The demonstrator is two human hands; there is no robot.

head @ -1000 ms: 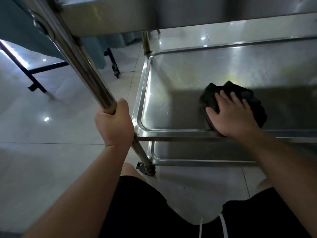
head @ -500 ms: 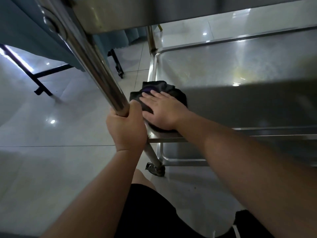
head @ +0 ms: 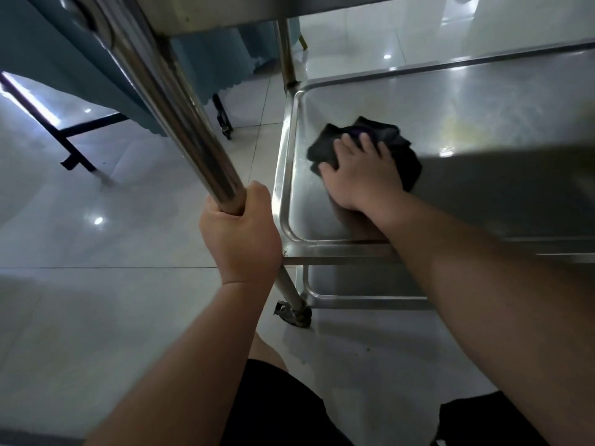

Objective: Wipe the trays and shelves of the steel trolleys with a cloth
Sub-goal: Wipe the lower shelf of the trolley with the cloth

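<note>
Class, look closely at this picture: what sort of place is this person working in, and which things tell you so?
Probably a clinic or hospital room: a wheeled steel trolley with tray shelves, a teal drape hanging nearby, and a glossy tiled floor.

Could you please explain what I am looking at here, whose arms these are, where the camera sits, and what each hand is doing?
There is no machine here: the camera is worn on a person's head and looks down at their own two arms. The left hand grips the slanted steel post of a trolley, probably to steady it. The right hand presses flat on a dark cloth, which lies near the left end of the trolley's middle shelf, a shallow steel tray with a raised rim. Below it a lower shelf shows, and a caster wheel stands on the tiled floor. The person's dark shorts fill the bottom edge.
</note>
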